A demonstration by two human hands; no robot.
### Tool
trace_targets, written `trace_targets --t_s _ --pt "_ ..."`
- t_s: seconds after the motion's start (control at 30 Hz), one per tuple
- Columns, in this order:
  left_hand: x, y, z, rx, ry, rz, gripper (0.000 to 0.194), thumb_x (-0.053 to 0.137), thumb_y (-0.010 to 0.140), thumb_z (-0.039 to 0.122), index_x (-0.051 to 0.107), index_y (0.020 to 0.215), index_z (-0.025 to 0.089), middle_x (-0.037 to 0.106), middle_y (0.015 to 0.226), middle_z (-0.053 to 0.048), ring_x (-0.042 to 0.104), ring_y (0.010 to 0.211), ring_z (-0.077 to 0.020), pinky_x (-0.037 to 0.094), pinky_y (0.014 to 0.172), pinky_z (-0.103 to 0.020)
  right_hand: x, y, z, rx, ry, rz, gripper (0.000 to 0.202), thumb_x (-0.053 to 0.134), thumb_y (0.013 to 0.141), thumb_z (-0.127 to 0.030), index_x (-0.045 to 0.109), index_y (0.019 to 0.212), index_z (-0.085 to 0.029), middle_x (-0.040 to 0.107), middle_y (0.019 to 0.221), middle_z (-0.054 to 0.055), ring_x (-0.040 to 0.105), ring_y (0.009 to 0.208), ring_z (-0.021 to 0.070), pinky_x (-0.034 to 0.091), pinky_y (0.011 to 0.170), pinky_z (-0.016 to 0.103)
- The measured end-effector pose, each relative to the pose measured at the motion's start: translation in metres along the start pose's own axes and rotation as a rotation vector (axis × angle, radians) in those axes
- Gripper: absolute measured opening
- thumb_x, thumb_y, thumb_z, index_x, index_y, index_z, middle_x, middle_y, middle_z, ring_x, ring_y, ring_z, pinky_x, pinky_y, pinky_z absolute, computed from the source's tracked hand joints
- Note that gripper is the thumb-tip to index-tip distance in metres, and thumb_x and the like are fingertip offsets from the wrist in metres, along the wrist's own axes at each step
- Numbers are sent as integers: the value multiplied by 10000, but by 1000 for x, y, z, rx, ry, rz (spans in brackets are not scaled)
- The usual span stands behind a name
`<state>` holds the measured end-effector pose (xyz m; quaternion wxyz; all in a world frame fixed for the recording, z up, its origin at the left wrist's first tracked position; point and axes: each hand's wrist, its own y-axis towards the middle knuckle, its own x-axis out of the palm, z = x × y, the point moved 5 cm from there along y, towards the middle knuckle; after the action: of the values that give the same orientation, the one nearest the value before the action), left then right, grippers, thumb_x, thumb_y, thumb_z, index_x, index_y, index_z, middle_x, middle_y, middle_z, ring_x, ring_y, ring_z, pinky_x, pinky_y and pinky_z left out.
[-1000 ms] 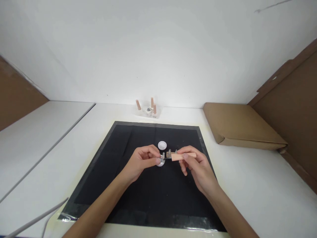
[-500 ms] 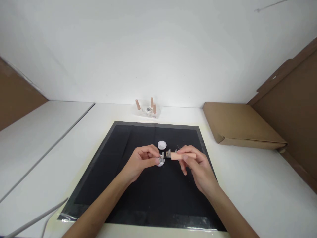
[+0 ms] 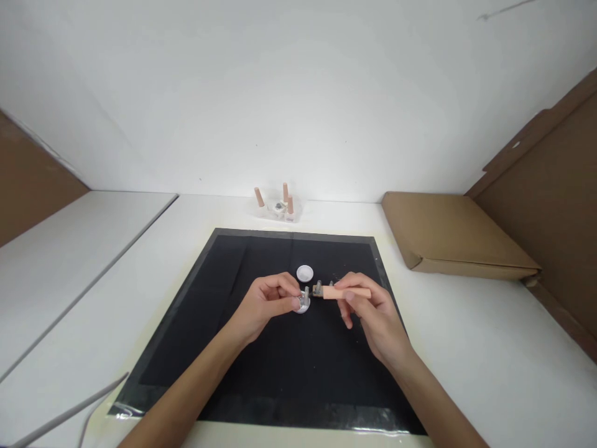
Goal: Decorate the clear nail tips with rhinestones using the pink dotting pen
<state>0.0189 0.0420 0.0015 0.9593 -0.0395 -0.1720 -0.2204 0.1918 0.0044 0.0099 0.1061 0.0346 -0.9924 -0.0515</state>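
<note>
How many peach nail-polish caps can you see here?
4: one peach cap in the right hand, and three beyond the black mat: the left cap, rear cap and front-right cap.

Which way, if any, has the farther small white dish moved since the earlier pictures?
No: the farther small white dish keeps the same place against the far edge of the black mat.

white table (image 3: 504, 336) | on it: black mat (image 3: 280, 373) | clear tray (image 3: 269, 216) | brown box (image 3: 459, 230)
</note>
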Motion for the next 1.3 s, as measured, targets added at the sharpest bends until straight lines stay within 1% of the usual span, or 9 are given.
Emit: trace_targets --t_s 0.13,0.27,0.37,0.5,0.67,0.8,1.1,1.3 --pt "0 0 0 -2 -1 5 79 777 641 161 699 653 148 597 698 0 548 583 -85 430 571 -216 1 0 -3 -28 26 -14 110 546 833 -259 647 845 -219 487 615 -33 442 497 97 366 434 218" --pt "0 0 0 -11 -6 6 80 779 638 154 700 655 149 592 705 2 554 597 -84 433 579 -210 5 -1 -5 -64 58 -81 109 552 833 -267 652 826 -226 492 671 -25 449 512 94 355 426 210" --pt "1 0 0 -15 -10 0 79 777 637 151 700 649 150 587 698 7 557 590 -82 436 575 -209 7 -1 -5 -79 37 -113 115 555 838 -263 661 829 -222 495 711 -17 446 515 87 352 426 207" --pt "1 -1 -1 -32 -2 -8 87 785 623 147 700 642 149 593 701 5 554 591 -85 435 565 -212 6 -1 -4 -93 5 -92 123 550 844 -266 661 838 -216 494 704 -13 446 522 94 357 432 212" --pt "2 -2 -2 -41 -2 -28 90 792 611 146 707 641 151 602 706 -3 560 598 -89 439 555 -210 3 -1 -2 -69 -19 -50 111 547 844 -261 650 843 -221 478 640 -29 441 509 98 360 434 212" --pt "2 -1 -2 -44 -7 -26 101 802 593 152 706 623 146 608 693 -9 563 583 -94 444 543 -215 2 -1 -3 -75 -28 -19 114 547 840 -269 648 836 -217 478 636 -26 446 508 99 363 426 211" --pt "2 -1 -1 -36 2 -28 108 802 599 172 703 634 146 606 692 -10 559 580 -93 445 544 -216 0 -1 -2 -71 -16 -5 114 542 849 -279 640 856 -222 485 620 -32 445 497 100 360 435 223" --pt "1 0 -2 -36 -7 -30 88 788 617 142 706 645 151 607 703 -4 562 590 -87 442 554 -209 1 -2 -4 -85 7 -10 111 547 848 -283 641 854 -225 484 628 -30 451 508 102 362 440 223"
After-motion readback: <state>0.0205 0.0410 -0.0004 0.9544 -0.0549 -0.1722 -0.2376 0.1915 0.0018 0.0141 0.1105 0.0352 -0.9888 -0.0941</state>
